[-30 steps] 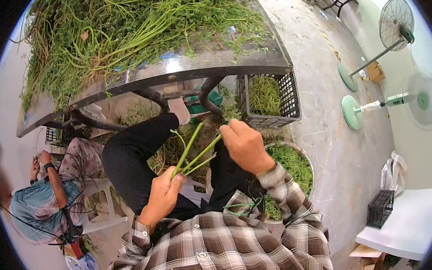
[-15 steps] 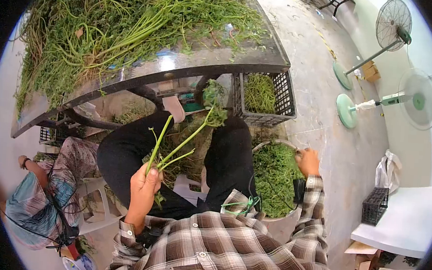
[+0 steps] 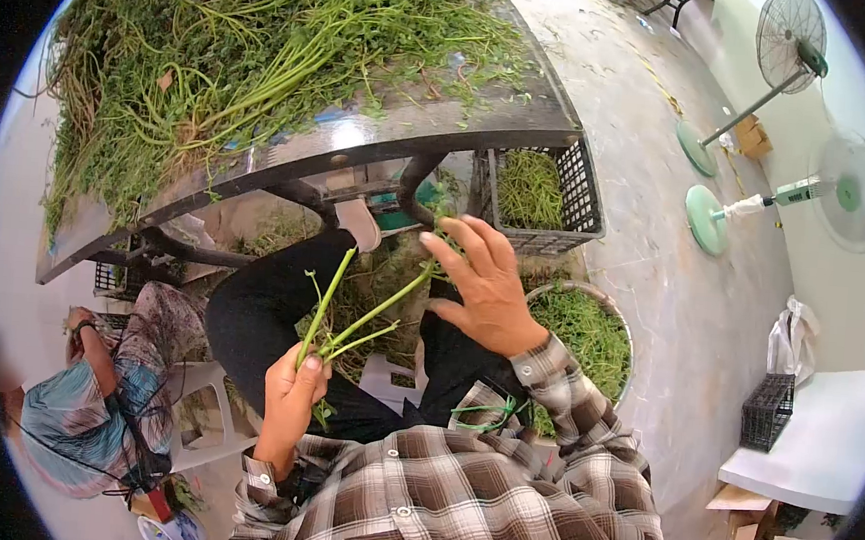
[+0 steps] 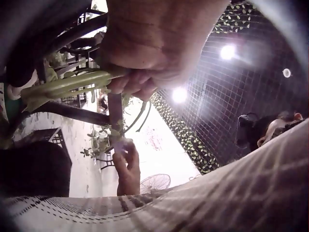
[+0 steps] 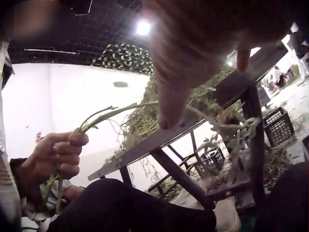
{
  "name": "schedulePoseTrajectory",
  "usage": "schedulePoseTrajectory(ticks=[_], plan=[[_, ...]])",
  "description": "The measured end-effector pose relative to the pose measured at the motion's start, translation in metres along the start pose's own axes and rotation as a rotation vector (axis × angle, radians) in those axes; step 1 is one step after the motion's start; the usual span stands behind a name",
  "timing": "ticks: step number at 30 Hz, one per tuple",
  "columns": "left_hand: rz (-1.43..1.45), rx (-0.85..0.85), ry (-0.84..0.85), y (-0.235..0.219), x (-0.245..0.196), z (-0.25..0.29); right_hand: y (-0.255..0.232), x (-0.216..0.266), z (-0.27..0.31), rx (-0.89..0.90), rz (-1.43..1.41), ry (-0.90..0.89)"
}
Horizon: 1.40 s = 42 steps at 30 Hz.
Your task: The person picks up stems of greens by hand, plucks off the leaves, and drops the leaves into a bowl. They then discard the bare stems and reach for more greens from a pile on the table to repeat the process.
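My left hand point(image 3: 290, 392) grips the lower ends of a few green leafy stems point(image 3: 373, 312), which fan out upward over my lap. Small leaves poke out below that fist. Beside the far end of the longest stem is my right hand point(image 3: 491, 292), fingers spread and thumb held apart. In the right wrist view this stem point(image 5: 116, 112) runs from the left hand point(image 5: 58, 157) across behind the right thumb, its leafy top point(image 5: 224, 128) beyond. The left wrist view shows a thick pale stem point(image 4: 63, 89) close up, jutting from the left hand.
A big heap of greens point(image 3: 266, 68) covers the dark table point(image 3: 402, 127) ahead. A black crate point(image 3: 583, 195) of stems stands at its right end. Near my right knee is a round tub of leaves point(image 3: 588, 336). Two fans point(image 3: 702, 224) stand right; another person point(image 3: 92, 407) sits left.
The right hand went out over the leaf tub, then came back to the stems with fingers spread. The left hand has kept its grip and shifted slightly left and down overall.
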State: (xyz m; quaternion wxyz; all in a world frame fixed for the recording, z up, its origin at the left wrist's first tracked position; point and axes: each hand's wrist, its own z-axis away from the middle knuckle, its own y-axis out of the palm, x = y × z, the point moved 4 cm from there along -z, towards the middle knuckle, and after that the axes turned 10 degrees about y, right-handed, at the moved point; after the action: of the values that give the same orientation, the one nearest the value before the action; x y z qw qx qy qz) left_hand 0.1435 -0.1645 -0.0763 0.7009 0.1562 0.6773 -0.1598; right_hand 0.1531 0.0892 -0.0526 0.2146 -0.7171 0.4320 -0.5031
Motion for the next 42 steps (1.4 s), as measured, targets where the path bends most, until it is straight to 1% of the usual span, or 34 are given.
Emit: schedulePoseTrajectory(ticks=[1, 2, 4, 5, 6, 8, 9, 11, 12, 13, 14, 15, 16, 17, 19, 20, 21, 22, 23, 24, 26, 27, 29, 30, 31, 32, 33, 34, 36, 37, 38, 39, 40, 42], plan=[[0.012, 0.003, -0.005, 0.002, -0.002, 0.000, 0.003, 0.002, -0.003, -0.028, 0.046, -0.047], [0.024, 0.006, -0.010, 0.004, -0.003, 0.000, 0.007, -0.004, -0.006, -0.030, 0.048, -0.047], [0.013, 0.019, -0.020, 0.003, -0.006, 0.001, 0.019, -0.015, -0.011, -0.052, 0.145, -0.122], [0.001, 0.029, -0.035, 0.004, -0.006, 0.001, 0.022, -0.017, -0.012, -0.116, 0.161, -0.135], [0.003, 0.026, -0.034, 0.005, -0.006, 0.001, 0.023, -0.022, -0.014, -0.114, 0.161, -0.139], [-0.083, 0.167, -0.072, 0.014, -0.004, 0.002, 0.022, -0.038, -0.019, -0.152, 0.273, -0.089], [-0.078, 0.166, -0.075, 0.014, -0.003, 0.003, 0.025, -0.052, -0.021, -0.212, 0.270, -0.113], [-0.138, 0.194, -0.073, 0.013, -0.003, 0.005, 0.025, -0.099, -0.017, -0.117, 0.296, 0.131], [-0.171, 0.211, -0.069, 0.012, -0.003, 0.004, 0.012, -0.127, -0.010, -0.265, 0.284, 0.259], [-0.058, 0.106, -0.108, 0.001, -0.005, 0.006, -0.003, -0.169, -0.001, -0.190, 0.095, 0.440], [0.026, 0.040, -0.107, -0.014, -0.001, 0.009, -0.021, -0.201, 0.015, -0.257, -0.068, 0.681], [0.027, -0.014, -0.066, -0.020, -0.005, 0.007, -0.040, -0.219, 0.027, -0.239, 0.083, 0.755], [0.028, -0.073, -0.031, -0.024, -0.009, 0.005, -0.048, -0.249, 0.046, -0.298, 0.259, 0.624], [0.026, -0.053, -0.020, -0.026, -0.008, 0.002, -0.058, -0.247, 0.061, -0.277, 0.219, 0.749], [0.082, -0.072, -0.005, -0.022, -0.007, -0.005, -0.065, -0.254, 0.097, -0.164, 0.271, 0.819], [0.137, -0.085, 0.013, -0.019, -0.007, -0.009, -0.068, -0.265, 0.120, -0.100, 0.334, 0.855], [0.134, -0.077, 0.010, -0.018, -0.007, -0.014, -0.069, -0.273, 0.141, -0.035, 0.398, 0.890], [0.135, -0.089, 0.007, -0.016, -0.007, -0.018, -0.071, -0.274, 0.160, 0.125, 0.462, 0.986], [0.197, -0.087, 0.005, -0.012, -0.007, -0.023, -0.071, -0.271, 0.176, 0.286, 0.525, 1.076], [0.258, -0.084, 0.006, -0.009, -0.007, -0.027, -0.073, -0.261, 0.185, 0.292, 0.520, 1.067], [0.261, -0.088, -0.001, -0.006, -0.002, -0.032, -0.073, -0.236, 0.189, 0.350, 0.474, 0.919], [0.302, -0.059, 0.003, -0.003, -0.001, -0.034, -0.067, -0.235, 0.186, 0.354, 0.471, 0.916], [0.350, -0.010, 0.001, 0.003, 0.002, -0.037, -0.055, -0.224, 0.164, 0.204, 0.227, 0.881], [0.346, -0.006, 0.003, 0.006, 0.004, -0.039, -0.046, -0.214, 0.150, 0.208, 0.063, 0.869], [0.346, -0.008, -0.002, 0.010, 0.006, -0.040, -0.038, -0.187, 0.125, 0.209, -0.100, 0.853], [0.346, -0.011, -0.006, 0.014, 0.006, -0.041, -0.031, -0.160, 0.102, 0.211, -0.138, 0.780], [0.349, -0.035, -0.010, 0.019, 0.004, -0.042, -0.022, -0.133, 0.081, 0.271, -0.335, 0.790], [0.344, -0.037, -0.009, 0.023, 0.005, -0.043, -0.008, -0.112, 0.064, 0.329, -0.516, 0.731], [0.322, -0.033, -0.021, 0.029, 0.010, -0.043, 0.020, -0.067, 0.038, 0.504, -0.678, 0.557], [0.330, -0.018, -0.038, 0.033, 0.010, -0.043, 0.034, -0.042, 0.030, 0.608, -0.817, 0.544], [0.333, 0.014, -0.059, 0.035, 0.013, -0.042, 0.049, -0.024, 0.023, 0.647, -0.813, 0.396], [0.339, 0.024, -0.071, 0.038, 0.014, -0.042, 0.054, -0.002, 0.016, 0.715, -0.842, 0.406], [0.345, 0.033, -0.084, 0.041, 0.016, -0.041, 0.066, 0.020, 0.011, 0.738, -1.147, 0.384], [0.387, 0.029, -0.100, 0.043, 0.018, -0.040, 0.082, 0.036, 0.008, 0.716, -1.282, 0.450]])
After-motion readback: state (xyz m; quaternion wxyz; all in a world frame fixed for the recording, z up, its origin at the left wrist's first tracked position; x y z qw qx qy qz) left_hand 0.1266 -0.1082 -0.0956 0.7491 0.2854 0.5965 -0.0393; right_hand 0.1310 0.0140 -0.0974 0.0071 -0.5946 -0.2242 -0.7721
